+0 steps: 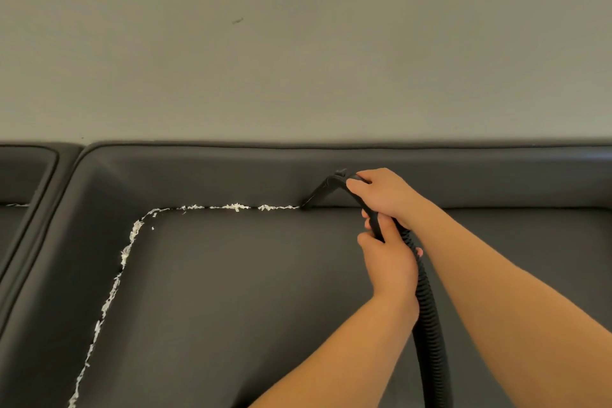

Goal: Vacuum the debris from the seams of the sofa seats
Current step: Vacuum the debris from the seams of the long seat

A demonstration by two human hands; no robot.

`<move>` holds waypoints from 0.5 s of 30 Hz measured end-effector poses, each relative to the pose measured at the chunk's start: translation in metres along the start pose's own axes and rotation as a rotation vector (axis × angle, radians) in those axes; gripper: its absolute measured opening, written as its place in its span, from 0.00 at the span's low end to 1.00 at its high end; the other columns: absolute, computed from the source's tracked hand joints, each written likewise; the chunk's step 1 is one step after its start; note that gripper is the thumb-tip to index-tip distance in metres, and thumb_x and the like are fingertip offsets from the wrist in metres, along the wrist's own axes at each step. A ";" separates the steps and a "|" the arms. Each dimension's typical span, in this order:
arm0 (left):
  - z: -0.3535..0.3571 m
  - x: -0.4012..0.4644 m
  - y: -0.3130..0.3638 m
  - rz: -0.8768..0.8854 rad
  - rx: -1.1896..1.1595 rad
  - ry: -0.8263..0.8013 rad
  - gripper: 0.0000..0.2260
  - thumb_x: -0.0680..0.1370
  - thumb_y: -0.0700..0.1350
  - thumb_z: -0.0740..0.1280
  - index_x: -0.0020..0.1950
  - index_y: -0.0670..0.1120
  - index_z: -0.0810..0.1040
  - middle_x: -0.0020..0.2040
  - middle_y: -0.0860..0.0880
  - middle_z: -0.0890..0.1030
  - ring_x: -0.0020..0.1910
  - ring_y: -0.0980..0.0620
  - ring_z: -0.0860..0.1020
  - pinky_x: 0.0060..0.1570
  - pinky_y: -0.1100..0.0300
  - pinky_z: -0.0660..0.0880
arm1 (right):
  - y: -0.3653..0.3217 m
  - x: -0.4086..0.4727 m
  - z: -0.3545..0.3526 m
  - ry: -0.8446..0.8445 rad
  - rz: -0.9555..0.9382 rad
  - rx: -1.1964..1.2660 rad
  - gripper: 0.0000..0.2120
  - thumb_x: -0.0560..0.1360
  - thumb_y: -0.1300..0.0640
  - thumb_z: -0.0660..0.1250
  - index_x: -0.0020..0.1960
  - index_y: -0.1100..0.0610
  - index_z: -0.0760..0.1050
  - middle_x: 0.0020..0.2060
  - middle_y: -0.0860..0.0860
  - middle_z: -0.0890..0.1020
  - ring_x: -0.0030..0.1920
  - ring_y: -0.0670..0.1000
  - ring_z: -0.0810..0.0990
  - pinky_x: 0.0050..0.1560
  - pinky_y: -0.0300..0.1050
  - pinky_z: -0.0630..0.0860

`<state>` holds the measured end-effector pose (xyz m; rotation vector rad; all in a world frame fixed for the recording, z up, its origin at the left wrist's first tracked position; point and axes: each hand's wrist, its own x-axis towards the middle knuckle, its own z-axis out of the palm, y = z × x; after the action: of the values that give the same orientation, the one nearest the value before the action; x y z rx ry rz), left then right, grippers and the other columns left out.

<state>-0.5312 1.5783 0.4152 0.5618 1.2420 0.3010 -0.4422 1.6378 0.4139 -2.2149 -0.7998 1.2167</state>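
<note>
A dark grey leather sofa seat [248,291] fills the lower view. White shredded debris [235,207] lines the back seam and runs down the left seam [112,288]. A black vacuum nozzle [317,193] has its tip in the back seam at the right end of the debris. My right hand [384,195] grips the bend at the top of the nozzle. My left hand [387,258] is closed around the black ribbed hose [429,318] just below it. The seam to the right of the nozzle shows no debris.
The sofa backrest [198,175] rises behind the seam, against a plain beige wall [298,43]. A neighbouring seat [20,182] at the far left has a little debris in its own seam [16,205]. The hose trails down to the bottom edge.
</note>
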 end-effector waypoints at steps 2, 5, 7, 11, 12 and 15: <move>-0.005 0.004 0.000 -0.011 0.019 0.013 0.20 0.82 0.62 0.58 0.58 0.46 0.71 0.43 0.49 0.81 0.34 0.55 0.79 0.42 0.54 0.78 | 0.001 0.006 0.005 0.025 -0.003 -0.047 0.13 0.81 0.51 0.60 0.41 0.56 0.68 0.29 0.54 0.79 0.25 0.51 0.80 0.39 0.51 0.80; -0.013 0.010 -0.012 -0.033 0.070 0.040 0.20 0.82 0.63 0.57 0.57 0.46 0.71 0.45 0.48 0.82 0.43 0.50 0.82 0.52 0.49 0.80 | 0.009 0.006 0.019 0.066 0.013 -0.064 0.13 0.80 0.50 0.59 0.41 0.57 0.70 0.29 0.54 0.81 0.27 0.52 0.82 0.42 0.52 0.82; -0.022 0.014 -0.027 -0.060 0.090 0.047 0.21 0.82 0.63 0.58 0.57 0.46 0.71 0.50 0.46 0.83 0.49 0.47 0.83 0.56 0.46 0.80 | 0.023 0.001 0.033 0.103 0.034 -0.051 0.14 0.79 0.49 0.59 0.44 0.59 0.72 0.29 0.55 0.83 0.30 0.54 0.84 0.44 0.55 0.84; -0.034 0.012 -0.053 -0.148 0.090 -0.009 0.20 0.81 0.62 0.62 0.57 0.45 0.72 0.49 0.46 0.83 0.47 0.47 0.82 0.47 0.52 0.79 | 0.060 -0.015 0.041 0.122 0.126 0.112 0.13 0.79 0.49 0.59 0.44 0.57 0.73 0.28 0.53 0.80 0.28 0.55 0.82 0.46 0.60 0.84; -0.032 0.010 -0.056 -0.164 0.091 -0.025 0.21 0.80 0.63 0.64 0.56 0.44 0.72 0.48 0.45 0.83 0.47 0.47 0.82 0.44 0.53 0.78 | 0.067 -0.020 0.038 0.119 0.156 0.173 0.12 0.79 0.49 0.60 0.43 0.57 0.73 0.27 0.53 0.79 0.27 0.55 0.81 0.46 0.62 0.84; -0.024 0.001 -0.058 -0.152 0.082 -0.032 0.23 0.77 0.65 0.66 0.54 0.45 0.71 0.45 0.46 0.80 0.43 0.47 0.79 0.42 0.53 0.76 | 0.066 -0.030 0.027 0.084 0.189 0.289 0.12 0.80 0.51 0.61 0.45 0.59 0.73 0.27 0.55 0.77 0.28 0.57 0.78 0.39 0.62 0.82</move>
<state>-0.5587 1.5367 0.3776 0.5371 1.2627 0.1139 -0.4612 1.5739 0.3756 -2.1197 -0.3605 1.2293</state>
